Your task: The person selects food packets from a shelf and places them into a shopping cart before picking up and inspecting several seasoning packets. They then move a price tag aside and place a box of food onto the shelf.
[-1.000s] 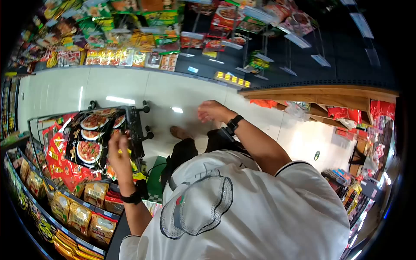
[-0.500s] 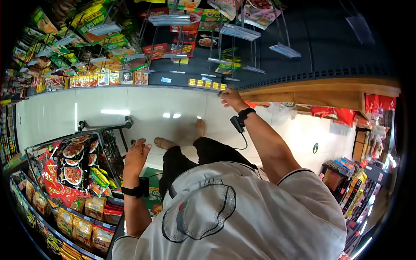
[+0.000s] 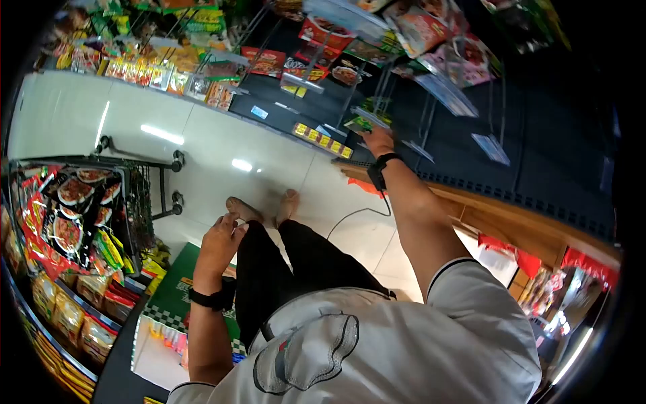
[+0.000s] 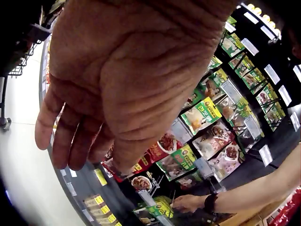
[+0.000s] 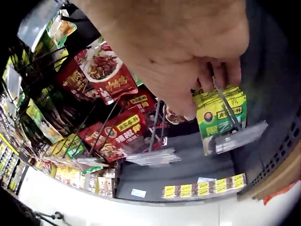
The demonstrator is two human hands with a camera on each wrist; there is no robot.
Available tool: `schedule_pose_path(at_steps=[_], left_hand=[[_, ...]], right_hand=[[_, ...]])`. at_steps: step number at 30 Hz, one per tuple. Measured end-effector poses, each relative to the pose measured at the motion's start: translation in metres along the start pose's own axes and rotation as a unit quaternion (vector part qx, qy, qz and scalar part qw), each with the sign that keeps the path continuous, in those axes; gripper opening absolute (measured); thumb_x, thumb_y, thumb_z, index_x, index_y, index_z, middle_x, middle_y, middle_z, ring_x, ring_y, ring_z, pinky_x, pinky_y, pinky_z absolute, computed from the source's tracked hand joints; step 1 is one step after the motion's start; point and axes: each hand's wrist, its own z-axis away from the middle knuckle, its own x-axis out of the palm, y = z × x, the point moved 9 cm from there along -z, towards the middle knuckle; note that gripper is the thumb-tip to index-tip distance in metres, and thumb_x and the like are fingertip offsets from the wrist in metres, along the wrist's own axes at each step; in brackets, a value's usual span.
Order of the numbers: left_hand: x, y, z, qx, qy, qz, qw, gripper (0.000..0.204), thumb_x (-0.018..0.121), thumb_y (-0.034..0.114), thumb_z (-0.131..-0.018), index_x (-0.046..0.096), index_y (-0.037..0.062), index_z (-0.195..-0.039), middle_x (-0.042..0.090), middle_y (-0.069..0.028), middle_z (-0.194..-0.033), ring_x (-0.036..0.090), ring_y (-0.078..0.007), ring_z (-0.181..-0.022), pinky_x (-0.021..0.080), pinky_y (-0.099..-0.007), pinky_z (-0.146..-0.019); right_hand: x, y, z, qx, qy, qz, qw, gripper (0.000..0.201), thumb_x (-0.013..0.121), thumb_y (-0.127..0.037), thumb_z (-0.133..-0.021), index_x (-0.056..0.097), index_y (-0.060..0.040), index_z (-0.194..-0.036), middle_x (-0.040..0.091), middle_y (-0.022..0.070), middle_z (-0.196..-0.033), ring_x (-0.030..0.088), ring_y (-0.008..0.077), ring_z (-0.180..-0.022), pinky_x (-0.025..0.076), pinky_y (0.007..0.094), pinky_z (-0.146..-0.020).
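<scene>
My right hand (image 3: 379, 140) reaches to the shelf wall on the right. In the right wrist view its fingers curl at the top of a row of green-and-yellow seasoning packets (image 5: 221, 118), which hang on a metal hook behind a clear price-tag holder (image 5: 241, 137). Thumb and fingers grip the packets near their upper edge. My left hand (image 3: 221, 246) hangs free in front of my thigh, holding nothing. Its palm and loosely bent fingers fill much of the left wrist view.
Left of me stands a shopping cart (image 3: 138, 209) loaded with red and black food bags (image 3: 67, 232). Red seasoning packets (image 5: 126, 134) hang beside the green ones. Small yellow-labelled boxes (image 3: 323, 140) line the bottom shelf. A green box (image 3: 171, 289) is by my left arm.
My right hand has moved forward and right, from above the floor to the hanging packets. My left hand has come away from the cart. The cart now appears farther left.
</scene>
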Motion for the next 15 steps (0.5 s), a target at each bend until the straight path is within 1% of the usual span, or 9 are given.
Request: schedule_pose_path(at_steps=[2, 3, 4, 6, 9, 10, 11, 13, 15], left_hand=[[0.006, -0.013, -0.001, -0.021, 0.001, 0.017, 1.0, 0.032, 0.064, 0.024, -0.094, 0.059, 0.0019, -0.116, 0.068, -0.0192, -0.103, 0.068, -0.0363, -0.09, 0.054, -0.0434, -0.077], [0.009, -0.02, -0.003, -0.031, 0.0, 0.025, 0.999, 0.032, 0.064, 0.025, -0.093, 0.059, 0.0021, -0.115, 0.068, -0.0194, -0.104, 0.068, -0.0364, -0.09, 0.054, -0.0438, -0.078], [0.011, -0.027, -0.003, -0.044, 0.0, 0.027, 0.999, 0.032, 0.064, 0.026, -0.094, 0.059, 0.0021, -0.115, 0.068, -0.0192, -0.105, 0.068, -0.036, -0.091, 0.054, -0.0428, -0.079], [0.02, -0.044, -0.002, -0.074, -0.005, 0.035, 0.997, 0.033, 0.064, 0.024, -0.094, 0.059, 0.0022, -0.118, 0.068, -0.0193, -0.107, 0.067, -0.036, -0.093, 0.053, -0.0424, -0.081], [0.032, -0.054, -0.005, -0.089, -0.019, 0.027, 0.995, 0.035, 0.062, 0.028, -0.095, 0.059, 0.001, -0.116, 0.067, -0.0199, -0.106, 0.066, -0.0379, -0.092, 0.053, -0.0437, -0.08], [0.037, -0.057, -0.006, -0.096, -0.025, 0.032, 0.995, 0.035, 0.062, 0.029, -0.095, 0.059, 0.001, -0.116, 0.067, -0.0201, -0.106, 0.066, -0.0379, -0.093, 0.052, -0.0439, -0.08], [0.042, -0.061, -0.007, -0.103, -0.03, 0.036, 0.994, 0.035, 0.061, 0.029, -0.095, 0.059, 0.0009, -0.116, 0.066, -0.0203, -0.106, 0.066, -0.0379, -0.093, 0.052, -0.0442, -0.08], [0.05, -0.063, -0.009, -0.107, -0.026, 0.066, 0.992, 0.035, 0.062, 0.029, -0.095, 0.059, 0.0013, -0.116, 0.066, -0.0198, -0.105, 0.066, -0.0371, -0.093, 0.052, -0.044, -0.08], [0.057, -0.062, -0.014, -0.11, -0.029, 0.083, 0.99, 0.034, 0.062, 0.029, -0.094, 0.06, 0.0016, -0.115, 0.067, -0.0192, -0.105, 0.066, -0.0365, -0.093, 0.052, -0.0438, -0.08]], right_hand=[[0.017, 0.018, -0.032, -0.048, 0.0, 0.006, 0.999, 0.043, 0.067, -0.029, -0.085, 0.06, -0.0081, -0.122, 0.061, 0.0177, -0.121, 0.059, 0.0383, -0.113, 0.05, 0.0466, -0.096], [0.015, 0.011, -0.038, -0.07, -0.001, 0.008, 0.998, 0.043, 0.067, -0.03, -0.085, 0.06, -0.0076, -0.122, 0.059, 0.0174, -0.124, 0.057, 0.0386, -0.114, 0.05, 0.0473, -0.096], [0.019, 0.013, -0.043, -0.047, -0.034, 0.023, 0.998, 0.049, 0.067, -0.029, -0.086, 0.055, -0.0085, -0.128, 0.055, 0.019, -0.13, 0.054, 0.0388, -0.12, 0.047, 0.0486, -0.1], [-0.012, 0.0, -0.038, 0.005, -0.098, 0.054, 0.994, 0.061, 0.066, -0.028, -0.087, 0.047, -0.0103, -0.142, 0.048, 0.0222, -0.143, 0.046, 0.0393, -0.132, 0.04, 0.0513, -0.107], [-0.004, -0.003, -0.055, -0.051, -0.09, 0.095, 0.99, 0.064, 0.068, -0.029, -0.087, 0.044, -0.0105, -0.144, 0.047, 0.0202, -0.145, 0.048, 0.0395, -0.13, 0.041, 0.0501, -0.107], [0.002, -0.008, -0.063, -0.099, -0.015, 0.133, 0.986, 0.039, 0.064, -0.027, -0.092, 0.056, -0.0062, -0.124, 0.056, 0.0158, -0.127, 0.055, 0.0377, -0.113, 0.051, 0.0493, -0.093], [0.004, -0.008, -0.067, -0.098, -0.032, 0.087, 0.991, 0.038, 0.062, -0.026, -0.093, 0.055, -0.0062, -0.124, 0.057, 0.0162, -0.125, 0.056, 0.0369, -0.112, 0.051, 0.0491, -0.092], [0.017, -0.004, -0.076, -0.11, -0.028, 0.091, 0.989, 0.039, 0.061, -0.03, -0.093, 0.056, -0.0069, -0.123, 0.057, 0.0147, -0.118, 0.055, 0.0355, -0.107, 0.049, 0.0472, -0.091], [0.04, 0.004, -0.097, -0.176, 0.004, 0.15, 0.973, 0.04, 0.06, -0.034, -0.092, 0.057, -0.0076, -0.121, 0.058, 0.0131, -0.112, 0.055, 0.0342, -0.102, 0.048, 0.0452, -0.09]])
